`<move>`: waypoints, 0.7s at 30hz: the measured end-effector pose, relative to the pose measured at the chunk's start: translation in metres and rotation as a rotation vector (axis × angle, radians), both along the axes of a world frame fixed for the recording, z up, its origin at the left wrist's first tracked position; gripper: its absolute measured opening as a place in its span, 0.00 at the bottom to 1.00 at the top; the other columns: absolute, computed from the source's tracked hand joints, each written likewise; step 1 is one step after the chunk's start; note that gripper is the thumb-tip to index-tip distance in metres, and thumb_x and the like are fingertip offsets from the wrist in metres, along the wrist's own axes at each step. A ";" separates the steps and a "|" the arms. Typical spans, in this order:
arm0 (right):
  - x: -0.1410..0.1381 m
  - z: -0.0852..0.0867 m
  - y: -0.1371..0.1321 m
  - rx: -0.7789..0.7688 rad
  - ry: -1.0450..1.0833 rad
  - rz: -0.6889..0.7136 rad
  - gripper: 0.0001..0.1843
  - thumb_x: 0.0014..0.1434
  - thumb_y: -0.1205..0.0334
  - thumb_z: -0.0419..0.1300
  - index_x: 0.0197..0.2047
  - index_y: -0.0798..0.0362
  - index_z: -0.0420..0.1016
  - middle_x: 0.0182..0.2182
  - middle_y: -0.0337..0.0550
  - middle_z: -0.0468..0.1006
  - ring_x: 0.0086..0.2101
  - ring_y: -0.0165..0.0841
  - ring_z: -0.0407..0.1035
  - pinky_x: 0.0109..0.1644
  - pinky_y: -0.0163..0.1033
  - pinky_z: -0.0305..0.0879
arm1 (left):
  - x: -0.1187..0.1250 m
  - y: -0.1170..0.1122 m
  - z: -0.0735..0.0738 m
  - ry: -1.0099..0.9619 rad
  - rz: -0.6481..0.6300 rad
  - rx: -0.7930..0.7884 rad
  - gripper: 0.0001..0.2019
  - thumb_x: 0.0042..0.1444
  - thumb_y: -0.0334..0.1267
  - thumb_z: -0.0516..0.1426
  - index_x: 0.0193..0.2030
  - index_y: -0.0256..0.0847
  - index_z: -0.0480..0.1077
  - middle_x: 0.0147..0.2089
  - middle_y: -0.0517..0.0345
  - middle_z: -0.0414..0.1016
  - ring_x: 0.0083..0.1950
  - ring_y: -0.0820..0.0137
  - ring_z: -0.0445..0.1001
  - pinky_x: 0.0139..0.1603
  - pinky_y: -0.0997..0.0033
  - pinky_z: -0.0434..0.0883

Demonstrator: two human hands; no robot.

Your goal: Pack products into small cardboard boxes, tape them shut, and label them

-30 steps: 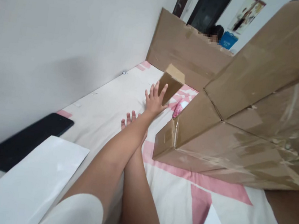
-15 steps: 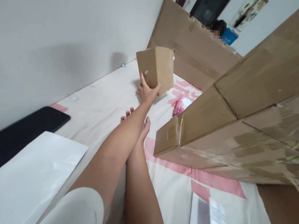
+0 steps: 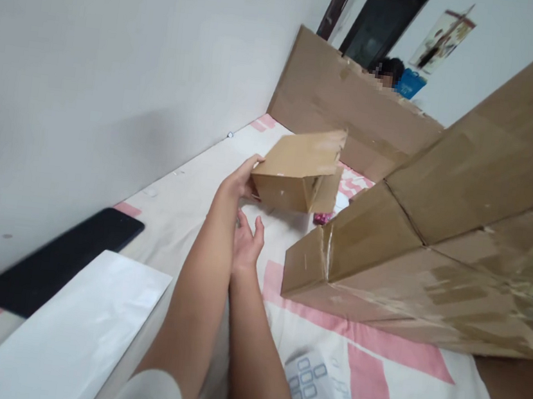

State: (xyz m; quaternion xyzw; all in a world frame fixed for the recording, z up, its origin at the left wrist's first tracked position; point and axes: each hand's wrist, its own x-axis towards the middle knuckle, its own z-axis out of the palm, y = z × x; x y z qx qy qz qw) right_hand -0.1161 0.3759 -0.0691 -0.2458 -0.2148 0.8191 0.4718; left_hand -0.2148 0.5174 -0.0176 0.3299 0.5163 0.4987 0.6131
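My left hand [image 3: 244,176] grips a small cardboard box [image 3: 287,192] by its near left side, with the thumb on top. The box is tilted above the sheet, and a loose flap shows at its right end. Just below and nearer to me, my right hand [image 3: 247,246] is empty, palm turned up and fingers apart. My left forearm hides part of that hand. Beyond the box's lower right corner, a pink item [image 3: 322,219] shows in part beside the large cardboard structure [image 3: 361,253].
A black flat panel [image 3: 65,259] and a white sheet [image 3: 70,331] lie at the left by the wall. A patterned white packet [image 3: 320,394] is near my right forearm. A cardboard panel [image 3: 319,86] stands at the back, with a person's head [image 3: 388,69] behind it.
My left hand has turned the box from upright to lying over on its side, moving it lower in view. My right hand shows more from behind the left forearm. The view has shifted slightly.
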 end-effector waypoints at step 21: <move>0.001 -0.008 0.014 -0.114 0.015 -0.141 0.23 0.60 0.44 0.50 0.46 0.52 0.72 0.39 0.48 0.81 0.50 0.45 0.76 0.54 0.57 0.75 | 0.012 0.009 -0.011 1.046 0.435 0.088 0.18 0.67 0.37 0.57 0.61 0.36 0.69 0.64 0.43 0.69 0.68 0.50 0.66 0.69 0.35 0.62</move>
